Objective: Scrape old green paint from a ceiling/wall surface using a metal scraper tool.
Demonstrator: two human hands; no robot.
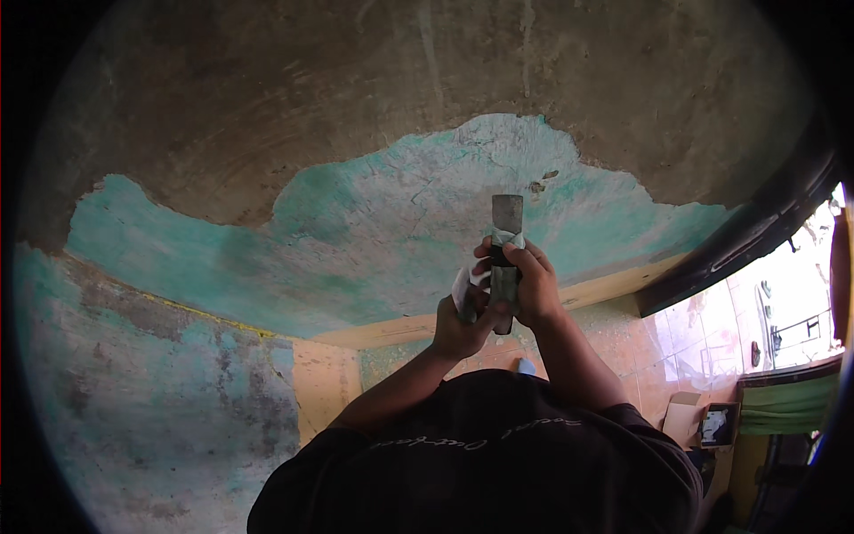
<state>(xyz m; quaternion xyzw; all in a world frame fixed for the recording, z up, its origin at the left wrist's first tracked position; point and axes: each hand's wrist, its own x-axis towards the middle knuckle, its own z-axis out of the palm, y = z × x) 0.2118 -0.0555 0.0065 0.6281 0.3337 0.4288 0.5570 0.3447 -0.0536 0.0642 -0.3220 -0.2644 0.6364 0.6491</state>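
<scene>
Head view: two hands are present, and both grasp one bar-shaped tool [504, 283]; the tool is located ahead of the one black shirt [480, 463], with its flat grey end pointing away from the body; one pale wrap [509, 238] and one black band [501, 256] encircle its middle portion.

Right hand [539, 289]: wrapped around the tool's right side, thumb across the front near the black band, fingertips showing at the left edge; left hand [461, 332]: clasped about the lower portion, thumb on the front; one whitish object [459, 287] lies against the left hand's fingers, its kind not discernible.

Surroundings: one wall ahead carries turquoise paint [356, 222] below one large bare grey-brown area [356, 89]; two small chipped spots [543, 181] show beyond the tool's tip; whether the tip touches the wall cannot be told; one second wall [160, 383], stained and blue-grey, stands at left; at lower right are one cardboard box [681, 418] and one green cloth [787, 408].
</scene>
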